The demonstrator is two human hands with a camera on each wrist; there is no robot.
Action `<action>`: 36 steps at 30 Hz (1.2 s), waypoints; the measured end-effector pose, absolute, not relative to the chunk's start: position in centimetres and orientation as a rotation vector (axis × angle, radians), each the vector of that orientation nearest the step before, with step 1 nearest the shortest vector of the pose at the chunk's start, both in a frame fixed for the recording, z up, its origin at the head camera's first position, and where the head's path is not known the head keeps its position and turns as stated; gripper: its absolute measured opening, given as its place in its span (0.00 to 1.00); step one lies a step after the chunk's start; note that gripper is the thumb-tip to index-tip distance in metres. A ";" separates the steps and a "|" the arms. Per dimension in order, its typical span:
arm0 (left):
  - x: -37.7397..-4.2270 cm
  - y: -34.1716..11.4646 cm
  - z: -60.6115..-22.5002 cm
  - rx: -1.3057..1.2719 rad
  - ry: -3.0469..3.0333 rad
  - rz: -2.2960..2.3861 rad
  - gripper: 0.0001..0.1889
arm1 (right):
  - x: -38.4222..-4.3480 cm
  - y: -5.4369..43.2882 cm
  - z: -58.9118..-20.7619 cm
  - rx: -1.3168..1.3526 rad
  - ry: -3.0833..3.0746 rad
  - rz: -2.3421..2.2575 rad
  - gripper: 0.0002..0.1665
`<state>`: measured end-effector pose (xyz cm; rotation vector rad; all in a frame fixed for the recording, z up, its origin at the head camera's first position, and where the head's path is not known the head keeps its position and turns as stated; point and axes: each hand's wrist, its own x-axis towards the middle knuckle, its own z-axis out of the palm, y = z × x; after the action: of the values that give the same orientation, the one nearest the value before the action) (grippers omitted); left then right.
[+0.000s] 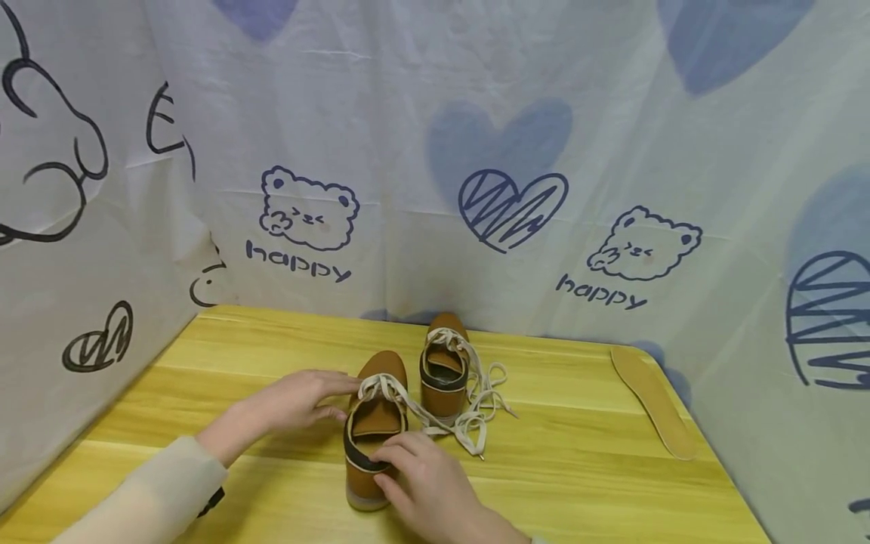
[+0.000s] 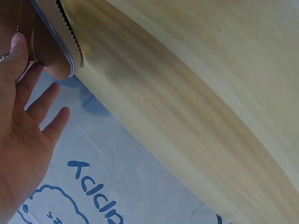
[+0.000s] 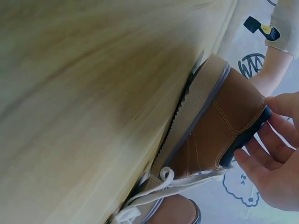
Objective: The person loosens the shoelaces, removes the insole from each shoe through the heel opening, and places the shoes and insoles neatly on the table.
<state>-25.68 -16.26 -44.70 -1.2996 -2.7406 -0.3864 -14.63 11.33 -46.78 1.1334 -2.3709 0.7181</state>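
Note:
A brown lace-up shoe [image 1: 365, 487] with a dark collar lining stands upright on the wooden table, toe pointing away. At its heel, my right hand [image 1: 435, 480] pinches the dark collar [image 3: 245, 138], thumb on the outside and fingers over the rim. My left hand [image 1: 302, 400] is at the shoe's left side, where the thumb and index fingertips touch the brown upper and the other fingers [image 2: 56, 126] stretch out straight. Cream laces [image 1: 384, 387] cross the tongue and trail to the right. Its inside is partly hidden by my right fingers.
Just beyond, to the right, stands the matching shoe [image 1: 445, 404], its loose laces [image 1: 485, 400] spread on the table [image 1: 557, 453]. A tan insole [image 1: 652, 404] lies near the right edge. Printed white cloth [image 1: 408, 249] hangs behind the table and along both sides.

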 end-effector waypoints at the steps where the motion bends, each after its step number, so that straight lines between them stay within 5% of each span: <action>1: -25.7 -16.2 -44.7 -1.300 -2.739 -0.385 0.28 | -14.6 11.4 -46.8 1.131 -2.372 0.718 0.13; 28: -21.4 -13.1 -45.8 -1.196 -2.636 -0.600 0.14 | -15.8 21.1 -46.6 1.081 -2.339 0.816 0.14; 36: -21.7 -11.1 -46.5 -1.019 -2.759 -0.667 0.32 | -17.3 24.5 -45.8 1.087 -2.488 0.806 0.13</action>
<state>-21.72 -11.12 -46.51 -1.0195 -2.7595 -0.6669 -17.32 24.53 -45.77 1.0866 -2.4878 0.8063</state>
